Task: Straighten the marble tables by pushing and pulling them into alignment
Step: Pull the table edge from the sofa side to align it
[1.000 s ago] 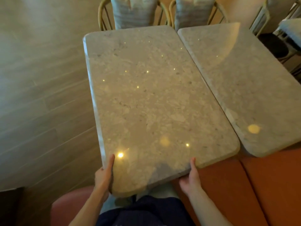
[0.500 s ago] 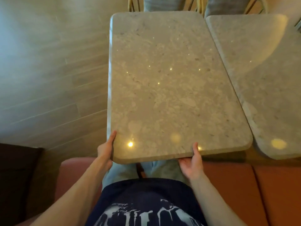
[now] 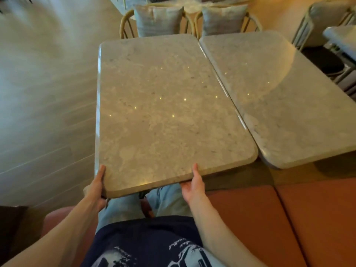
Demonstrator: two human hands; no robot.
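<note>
Near marble table now closer beside neighbour table.

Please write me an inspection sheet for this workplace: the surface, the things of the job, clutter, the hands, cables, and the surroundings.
Surface: polished marble, ceiling lights reflected in it.
Job's things: left marble table and right marble table stand side by side, long edges nearly touching; the near edges are not level in this view, the right table's near corner lying closer to the bench.
Clutter: nothing seen on either top.
Hands: left hand grips the near left corner of the left table; right hand grips its near edge, thumb on top.
Cables: nothing seen.
Surroundings: two cushioned chairs at the far side, orange bench at the near side, wooden floor on the left.
</note>
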